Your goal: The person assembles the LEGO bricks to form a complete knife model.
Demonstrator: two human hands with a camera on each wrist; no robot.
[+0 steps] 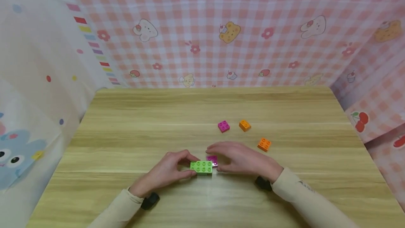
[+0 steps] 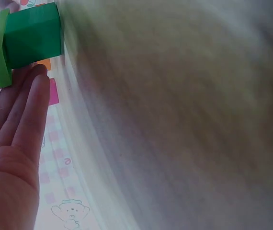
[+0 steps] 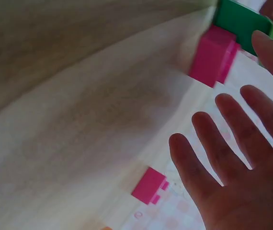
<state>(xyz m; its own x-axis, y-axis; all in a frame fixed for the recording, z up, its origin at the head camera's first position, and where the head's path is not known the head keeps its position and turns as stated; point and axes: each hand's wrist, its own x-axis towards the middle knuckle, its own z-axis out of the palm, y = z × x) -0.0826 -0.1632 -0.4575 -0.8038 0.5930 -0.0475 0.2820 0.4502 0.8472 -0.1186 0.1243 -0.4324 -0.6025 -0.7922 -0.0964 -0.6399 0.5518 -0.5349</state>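
Note:
My left hand (image 1: 171, 170) pinches a light green brick (image 1: 201, 167) between thumb and index finger at its left end. That brick sits on a dark green block (image 2: 35, 36), which the head view hides; the left wrist view shows the other left fingers stretched out beside it. A magenta brick (image 3: 210, 56) stands right by the green stack; whether they touch I cannot tell. Over and around this brick my right hand (image 1: 242, 158) hovers with spread, fairly straight fingers, its thumb near the brick's right side, holding nothing.
Farther back on the wooden table (image 1: 142, 115) lie another magenta brick (image 1: 223, 126) and an orange brick (image 1: 244, 125). A second orange brick (image 1: 264, 144) lies just behind the right wrist. Patterned cloth (image 1: 202, 45) hangs along the table's back edge and sides.

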